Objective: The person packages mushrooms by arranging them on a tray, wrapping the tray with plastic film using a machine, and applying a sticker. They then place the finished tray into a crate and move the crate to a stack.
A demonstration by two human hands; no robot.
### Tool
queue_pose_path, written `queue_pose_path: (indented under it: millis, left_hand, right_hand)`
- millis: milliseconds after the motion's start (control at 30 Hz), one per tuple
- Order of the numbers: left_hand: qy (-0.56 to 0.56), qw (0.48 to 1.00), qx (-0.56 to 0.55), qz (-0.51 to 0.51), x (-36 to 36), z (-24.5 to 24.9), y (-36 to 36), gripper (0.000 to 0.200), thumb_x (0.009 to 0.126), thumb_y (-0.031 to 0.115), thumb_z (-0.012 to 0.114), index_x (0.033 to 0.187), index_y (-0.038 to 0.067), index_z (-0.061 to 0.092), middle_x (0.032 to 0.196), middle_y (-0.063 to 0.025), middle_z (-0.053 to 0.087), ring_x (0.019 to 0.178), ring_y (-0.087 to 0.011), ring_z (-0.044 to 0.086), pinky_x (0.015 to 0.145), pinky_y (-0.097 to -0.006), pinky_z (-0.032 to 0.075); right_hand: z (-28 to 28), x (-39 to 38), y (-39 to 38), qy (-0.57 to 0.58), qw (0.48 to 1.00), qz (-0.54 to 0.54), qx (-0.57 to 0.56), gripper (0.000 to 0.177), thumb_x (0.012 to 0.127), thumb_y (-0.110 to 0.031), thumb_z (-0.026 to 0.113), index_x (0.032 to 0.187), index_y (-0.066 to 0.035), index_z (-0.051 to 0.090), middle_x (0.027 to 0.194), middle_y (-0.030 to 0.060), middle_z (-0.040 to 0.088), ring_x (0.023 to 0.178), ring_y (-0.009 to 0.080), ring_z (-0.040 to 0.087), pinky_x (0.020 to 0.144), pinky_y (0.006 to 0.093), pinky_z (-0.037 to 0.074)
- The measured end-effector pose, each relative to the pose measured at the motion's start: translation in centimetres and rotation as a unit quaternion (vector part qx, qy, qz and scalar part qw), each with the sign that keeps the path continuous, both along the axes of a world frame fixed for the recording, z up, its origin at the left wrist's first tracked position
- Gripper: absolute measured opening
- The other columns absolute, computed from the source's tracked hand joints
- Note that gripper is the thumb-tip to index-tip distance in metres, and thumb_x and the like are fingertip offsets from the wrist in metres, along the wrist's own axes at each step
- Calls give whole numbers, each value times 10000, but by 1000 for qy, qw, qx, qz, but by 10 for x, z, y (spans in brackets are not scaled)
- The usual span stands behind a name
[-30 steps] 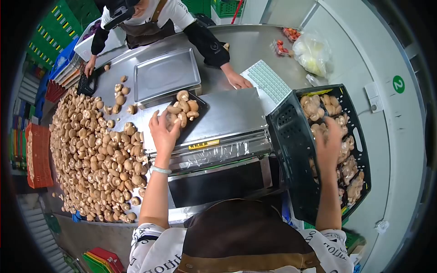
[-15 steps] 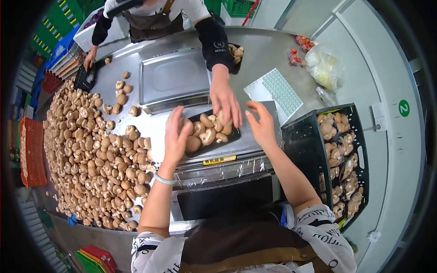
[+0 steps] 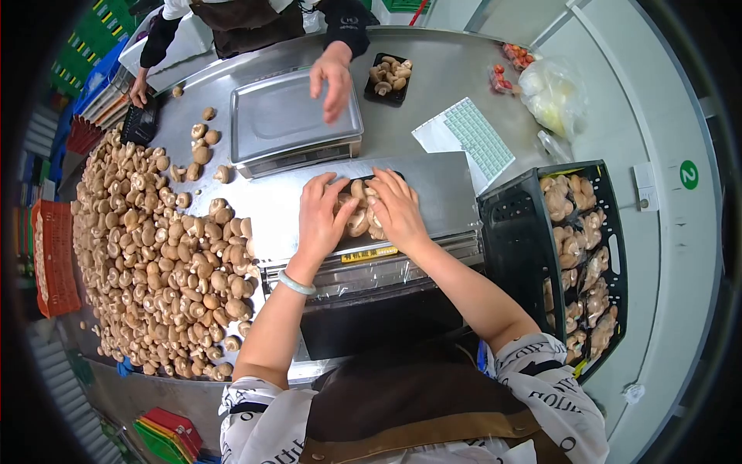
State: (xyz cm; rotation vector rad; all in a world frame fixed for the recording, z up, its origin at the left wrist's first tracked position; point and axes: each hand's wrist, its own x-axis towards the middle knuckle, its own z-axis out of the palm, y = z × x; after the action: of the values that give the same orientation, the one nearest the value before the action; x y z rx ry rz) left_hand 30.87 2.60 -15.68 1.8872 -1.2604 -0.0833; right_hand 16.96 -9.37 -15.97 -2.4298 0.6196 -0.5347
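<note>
A black tray of brown mushrooms (image 3: 358, 207) lies on the steel plate of the wrapping machine (image 3: 433, 193) in front of me. My left hand (image 3: 323, 213) is pressed on the tray's left side, fingers spread over the mushrooms. My right hand (image 3: 396, 209) covers the right side of the same tray, palm down on the mushrooms. Both hands mostly hide the tray. A roll of clear film (image 3: 363, 269) runs along the machine's front edge just below my wrists.
A large heap of loose mushrooms (image 3: 154, 247) covers the table's left. A steel weighing scale (image 3: 294, 120) stands behind; a co-worker's hand (image 3: 331, 77) hovers over it beside another filled tray (image 3: 389, 77). A black crate (image 3: 576, 263) of wrapped trays stands at right.
My right hand left the crate and came onto the mushroom tray. My left hand slid the tray to the plate's middle. The co-worker's hand drew back to the scale.
</note>
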Motion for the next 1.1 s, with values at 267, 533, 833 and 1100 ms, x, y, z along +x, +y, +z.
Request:
queue_pose_path:
  millis: [267, 533, 833, 1100]
  left_hand:
    - [181, 981, -74, -10, 4, -1, 9, 403, 910, 235, 586, 1262, 41, 547, 1366, -162, 469, 1250, -311, 435, 1067, -401, 329]
    - [164, 929, 110, 314, -15, 15, 159, 159, 852, 152, 682, 815, -2, 679, 710, -96, 631, 753, -234, 586, 685, -364, 444]
    - [27, 967, 153, 204, -59, -30, 133, 245, 802, 243, 721, 725, 19, 660, 726, -116, 587, 673, -303, 518, 658, -392, 406]
    - [655, 741, -68, -133, 12, 123, 157, 192, 970, 196, 523, 826, 74, 559, 704, -31, 556, 657, -133, 511, 626, -260, 420]
  right_hand:
    - [1, -25, -9, -93, 989, -26, 117, 409, 944, -269, 526, 1289, -50, 512, 1411, 159, 425, 1328, 335, 366, 1096, 434, 277]
    - [18, -170, -19, 37, 988, -151, 13, 229, 820, -222, 697, 931, -28, 645, 1003, 95, 605, 972, 297, 549, 854, 393, 428]
    - [-18, -152, 4, 92, 987, -115, 60, 264, 843, -281, 659, 792, -22, 667, 743, 126, 611, 731, 306, 585, 690, 403, 428]
    - [92, -167, -16, -190, 761, 80, 615, 276, 964, -244, 548, 785, -42, 492, 606, 70, 484, 454, 138, 399, 461, 284, 334]
